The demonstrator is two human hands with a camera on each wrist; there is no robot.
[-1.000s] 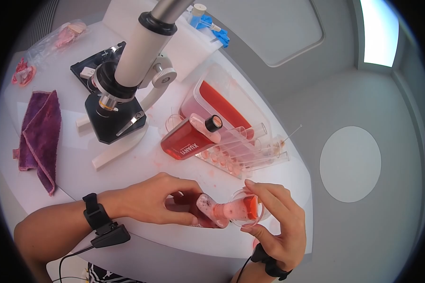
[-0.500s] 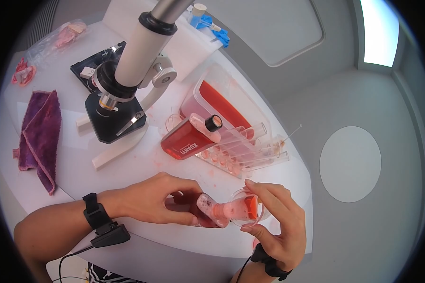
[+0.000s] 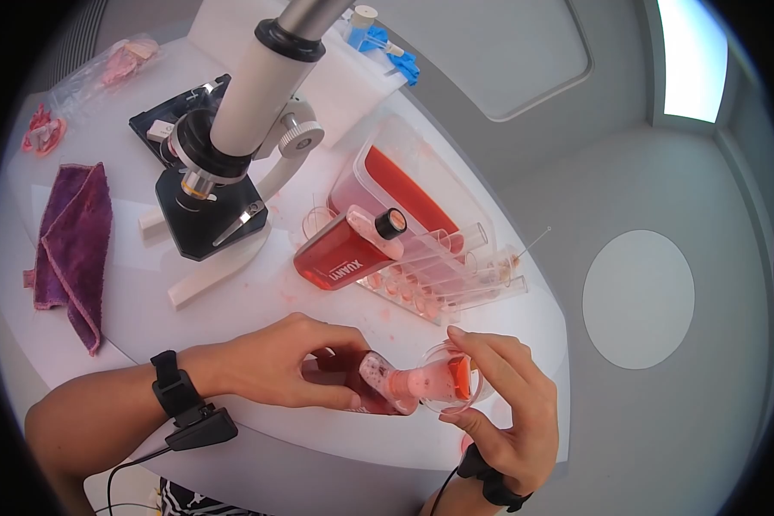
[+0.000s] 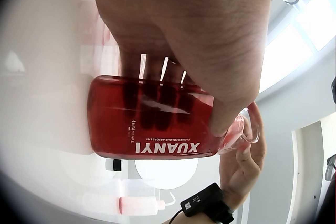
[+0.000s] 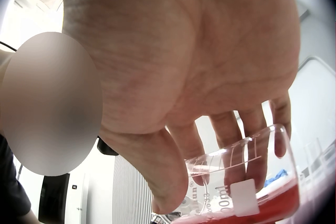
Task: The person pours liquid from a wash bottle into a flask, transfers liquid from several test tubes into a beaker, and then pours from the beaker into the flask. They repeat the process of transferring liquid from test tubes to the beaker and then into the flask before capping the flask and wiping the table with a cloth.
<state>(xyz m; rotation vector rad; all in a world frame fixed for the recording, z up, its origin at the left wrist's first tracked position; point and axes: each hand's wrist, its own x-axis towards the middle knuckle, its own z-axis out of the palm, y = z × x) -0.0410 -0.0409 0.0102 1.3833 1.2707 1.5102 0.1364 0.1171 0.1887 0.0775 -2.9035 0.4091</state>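
Observation:
My left hand [image 3: 275,357] grips a flat red-tinted bottle [image 4: 113,121] marked XUANYI, thumb on the near face and fingers behind it. Pinkish foam or droplets show at the bottle's shoulder in the head view. Between thumb and fingertips, my right hand [image 3: 516,396] holds a clear glass beaker [image 5: 244,150]. White measuring marks line the beaker's wall, and red liquid [image 5: 270,205] lies along its lower side. The beaker is tilted, its glass overlapping the bottle's neck [image 3: 398,383] in the head view.
Ahead stands a second red XUANYI bottle [image 3: 344,254] with a black cap, beside a rack of test tubes [image 3: 443,275]. Behind them sits a plastic tub [image 3: 348,191] with red contents. A microscope [image 3: 241,120] rises at the left, near a purple cloth [image 3: 73,249].

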